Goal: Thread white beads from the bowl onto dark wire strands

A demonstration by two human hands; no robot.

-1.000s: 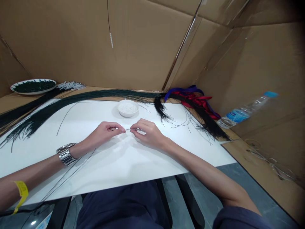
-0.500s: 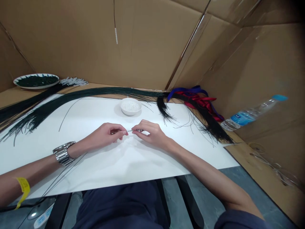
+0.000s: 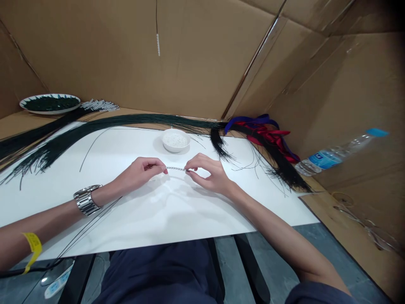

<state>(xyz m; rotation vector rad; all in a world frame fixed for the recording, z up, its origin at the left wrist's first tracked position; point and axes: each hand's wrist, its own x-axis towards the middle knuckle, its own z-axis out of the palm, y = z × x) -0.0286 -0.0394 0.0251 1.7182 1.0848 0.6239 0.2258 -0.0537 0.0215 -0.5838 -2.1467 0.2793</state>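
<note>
Between my two hands stretches a short beaded strand (image 3: 176,168), thin, with a pale and dark pattern. Its left end is pinched by the thumb and fingers of my left hand (image 3: 141,174). My right hand (image 3: 211,173) closes thumb and fingertips on the other end, with the remaining fingers curled above. Dark threads (image 3: 95,219) trail from under my left wrist toward the lower left and past the table's front edge. Just beyond the hands stands a small white bowl (image 3: 175,150) holding tiny white beads.
Long dark thread bundles (image 3: 126,120) lie along the back of the white board (image 3: 152,223). A plate (image 3: 50,112) of dark green material sits back left. Red and blue ribbons (image 3: 268,133) and a water bottle (image 3: 335,156) are on the right. A beaded cord (image 3: 158,44) hangs on the cardboard.
My hands have drawn apart, the right one moving to the right and its fingers opening wider. More of the beaded strand now shows between them.
</note>
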